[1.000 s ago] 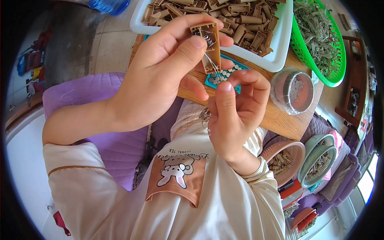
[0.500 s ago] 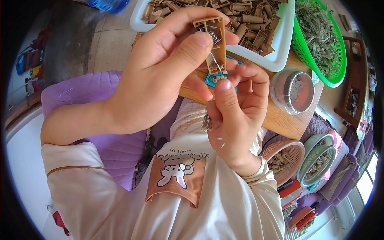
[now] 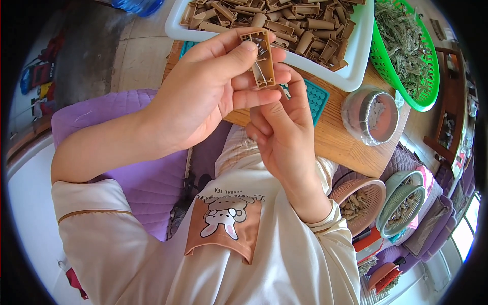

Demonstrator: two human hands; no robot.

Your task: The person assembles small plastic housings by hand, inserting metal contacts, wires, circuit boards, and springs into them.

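Note:
My left hand is closed on a small brown plastic casing, holding it upright over the table with the thumb at its left edge. A coiled metal spring sits inside the upper part of the casing, and a thin straight wire runs from it toward the lower end. Just below that end is my right hand, its thumb and fingers curled together. Whatever those fingers hold is hidden. Behind the hands, a teal mat with rows of small shapes lies on the wooden table.
A white tray full of brown casings stands beyond my hands. To its right is a green basket of dried plant material. A plastic-wrapped bowl stands at the table's right side. Pink and pale green baskets sit lower right.
Both hands have moved slightly left, and the casing has come down a little. My right fingers have curled inward; the wire coils that hung at its palm are out of sight. More of the mat shows.

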